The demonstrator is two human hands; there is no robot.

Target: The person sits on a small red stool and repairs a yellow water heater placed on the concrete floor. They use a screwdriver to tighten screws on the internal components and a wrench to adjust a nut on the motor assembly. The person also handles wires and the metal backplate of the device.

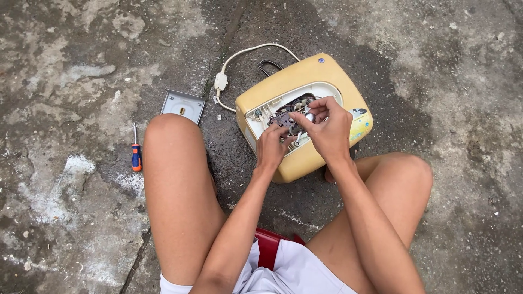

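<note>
A yellow, rounded appliance lies upside down on the concrete between my knees, its white base opened to show metal parts and wiring. My left hand rests on the near edge of the opening, fingers curled onto a small dark metal part. My right hand reaches in from the right, its fingertips pinching a small shiny part in the middle of the opening.
A white power cord with an inline switch loops behind the appliance. A grey metal cover plate lies by my left knee. An orange and blue screwdriver sits on the concrete at left. I sit on a red stool.
</note>
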